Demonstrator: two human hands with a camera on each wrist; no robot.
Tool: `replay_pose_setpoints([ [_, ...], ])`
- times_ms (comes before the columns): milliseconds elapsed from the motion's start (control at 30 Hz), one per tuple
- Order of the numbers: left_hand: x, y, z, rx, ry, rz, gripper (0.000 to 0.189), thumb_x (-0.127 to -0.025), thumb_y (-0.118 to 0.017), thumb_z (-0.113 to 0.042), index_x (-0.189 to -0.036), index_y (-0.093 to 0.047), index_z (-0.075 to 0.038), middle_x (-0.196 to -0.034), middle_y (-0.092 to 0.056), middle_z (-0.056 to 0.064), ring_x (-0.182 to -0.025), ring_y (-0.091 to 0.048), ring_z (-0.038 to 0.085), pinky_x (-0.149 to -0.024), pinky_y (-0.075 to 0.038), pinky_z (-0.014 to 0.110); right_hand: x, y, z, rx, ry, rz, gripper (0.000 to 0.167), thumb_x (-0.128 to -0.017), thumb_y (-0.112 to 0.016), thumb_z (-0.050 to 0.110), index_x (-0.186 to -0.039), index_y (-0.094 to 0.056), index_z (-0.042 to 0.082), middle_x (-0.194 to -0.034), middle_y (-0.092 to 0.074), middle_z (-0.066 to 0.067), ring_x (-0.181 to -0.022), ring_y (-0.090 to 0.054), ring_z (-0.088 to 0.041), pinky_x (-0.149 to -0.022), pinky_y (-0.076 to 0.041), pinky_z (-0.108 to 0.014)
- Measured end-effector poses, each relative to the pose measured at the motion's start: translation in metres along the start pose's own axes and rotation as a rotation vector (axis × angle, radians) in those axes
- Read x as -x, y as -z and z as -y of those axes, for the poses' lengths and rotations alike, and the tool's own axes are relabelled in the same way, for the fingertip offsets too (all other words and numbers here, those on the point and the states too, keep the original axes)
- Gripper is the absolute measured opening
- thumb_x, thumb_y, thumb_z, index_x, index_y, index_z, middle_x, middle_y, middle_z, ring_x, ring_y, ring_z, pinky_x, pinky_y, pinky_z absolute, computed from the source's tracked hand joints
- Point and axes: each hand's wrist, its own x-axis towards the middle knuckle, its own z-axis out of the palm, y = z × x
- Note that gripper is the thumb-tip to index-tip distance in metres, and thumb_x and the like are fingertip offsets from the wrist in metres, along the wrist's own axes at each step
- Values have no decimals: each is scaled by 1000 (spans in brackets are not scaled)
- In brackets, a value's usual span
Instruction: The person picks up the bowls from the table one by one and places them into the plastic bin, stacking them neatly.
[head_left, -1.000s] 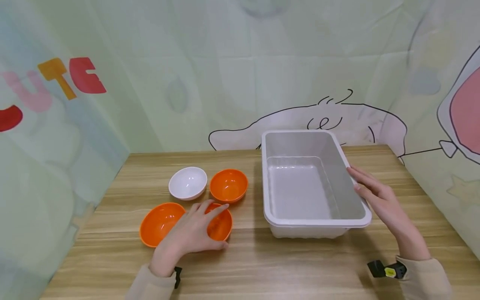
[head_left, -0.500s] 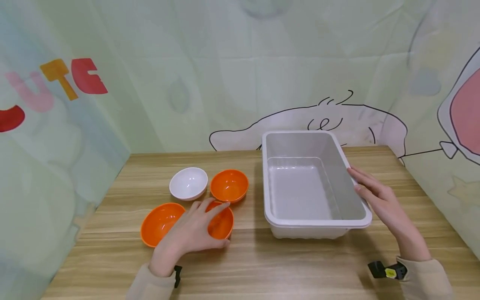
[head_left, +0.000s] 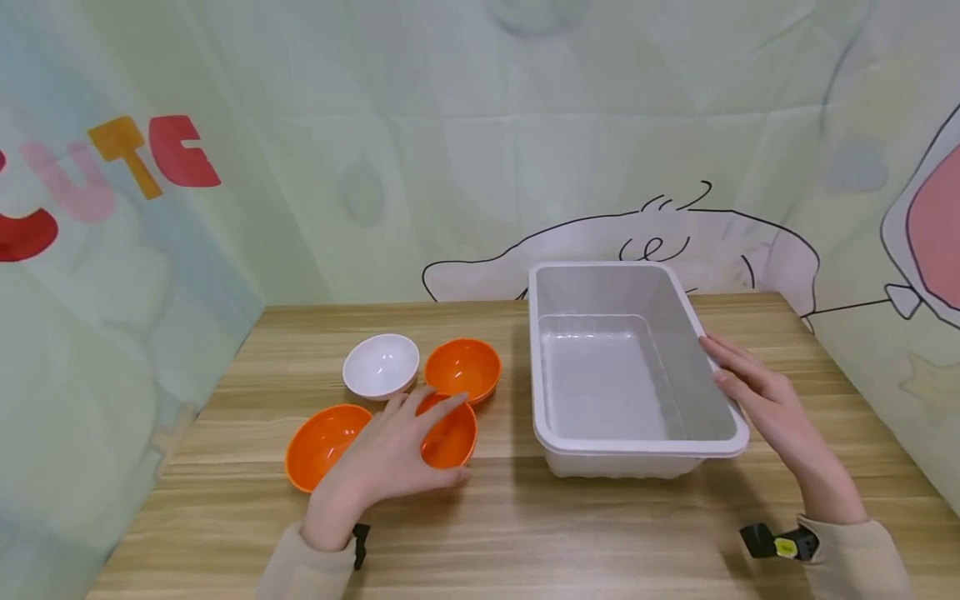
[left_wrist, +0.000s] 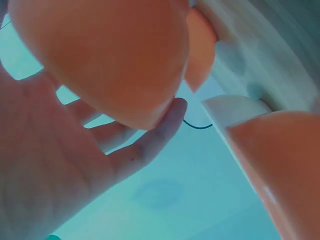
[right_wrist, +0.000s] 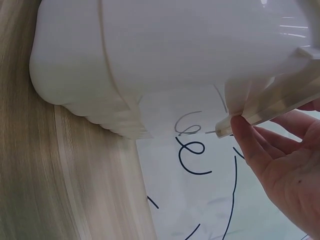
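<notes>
My left hand (head_left: pixel 393 450) holds an orange bowl (head_left: pixel 452 437), with its fingers at the far rim and its thumb at the near side. The left wrist view shows this bowl (left_wrist: pixel 110 55) large and close, the fingers curled about its outside. At the right, my other hand (head_left: pixel 757 396) grips the long side rim of a light grey plastic tub (head_left: pixel 637 447). Seen from the right wrist, fingertips (right_wrist: pixel 241 127) lie against the tub's rim (right_wrist: pixel 270 102); part of that hand is out of frame. The tub's visible inside holds nothing.
Behind the held bowl are a white bowl (head_left: pixel 381 367) and a second orange bowl (head_left: pixel 462 371). Another orange bowl (head_left: pixel 324 446) stands left of my left hand, partly covered by it. The wooden table (head_left: pixel 525 533) meets a printed cloth backdrop (head_left: pixel 360 192) behind and at both sides.
The held orange bowl and my left hand have shifted slightly right and away from me, nearer the orange bowl behind. My right hand keeps its place on the tub's rim.
</notes>
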Motion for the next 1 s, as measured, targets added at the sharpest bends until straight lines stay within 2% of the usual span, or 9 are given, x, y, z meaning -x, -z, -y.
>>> replay_pose_setpoints([
  [167,-4,6,-3,12,5,-18,78,-71,-71,-63,-141,-46,-36,-143,-46,3,-127,-45,34,-100,-43,52,1,0,1,3,7,-5,46,-102,-45,23,-147,-39,16,-156,-32,10,-126,-30,18,-86,-33,0],
  [267,-7,9,-4,5,1,-37,79,-71,-71,-63,-141,-46,-37,-141,-47,1,-119,-48,29,-96,-46,46,1,0,1,0,10,-5,46,-102,-45,23,-147,-39,16,-156,-32,10,-126,-30,18,-86,-33,0],
  [400,-10,13,-7,8,18,-34,77,-72,-69,-64,-141,-45,-39,-143,-45,-2,-115,-47,25,-92,-47,41,2,-1,1,-1,6,-3,46,-102,-45,23,-148,-39,16,-156,-32,11,-127,-30,18,-86,-33,0],
  [533,-12,15,-10,9,25,-33,77,-73,-68,-64,-142,-44,-39,-143,-44,-2,-114,-47,24,-90,-48,41,2,-1,1,-2,7,1,46,-102,-44,23,-148,-38,16,-156,-32,11,-127,-29,18,-86,-33,0],
  [767,-16,20,-15,2,-3,-70,78,-73,-69,-63,-142,-44,-38,-141,-45,-2,-114,-48,25,-89,-48,40,2,-1,1,3,4,-4,46,-103,-44,24,-148,-38,17,-155,-32,14,-128,-28,18,-86,-32,1],
  [1000,-17,26,-21,-16,-17,-74,79,-73,-67,-66,-143,-40,-41,-143,-43,-2,-115,-48,24,-88,-46,38,2,-1,1,3,5,-2,46,-103,-44,23,-148,-38,16,-156,-32,13,-127,-28,18,-86,-33,1],
])
